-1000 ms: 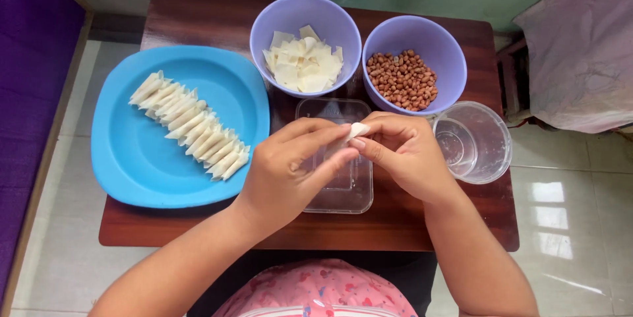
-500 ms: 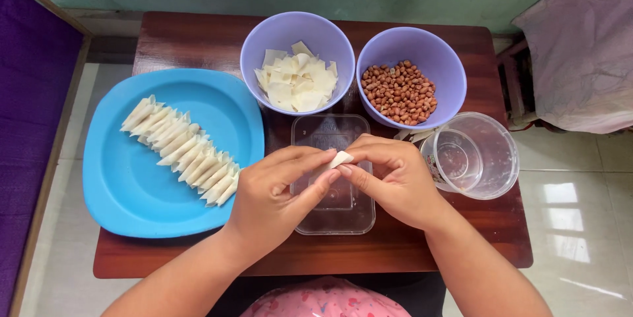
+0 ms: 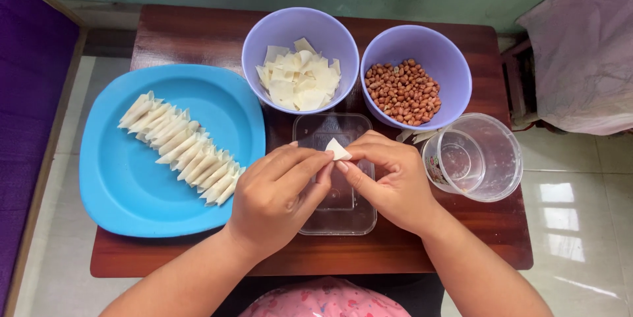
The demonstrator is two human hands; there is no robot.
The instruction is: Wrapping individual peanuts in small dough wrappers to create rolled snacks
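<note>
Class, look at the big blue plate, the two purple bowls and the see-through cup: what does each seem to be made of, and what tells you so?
Blue plate: probably plastic, with a smooth, even colour and soft sheen. Purple bowls, one with pastry pieces, one with peanuts: likely matte plastic, uniformly coloured with thin rims. Clear cup: looks like thin transparent plastic, slightly cloudy, though glass cannot be ruled out.

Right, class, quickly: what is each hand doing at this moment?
Left hand: closed, pinching the small folded wrapper piece.
Right hand: closed, pinching the same wrapper piece.

Wooden table (image 3: 198, 33) (dark): plate (image 3: 119, 192), 2 bowls (image 3: 264, 27), tubs (image 3: 508, 159)
</note>
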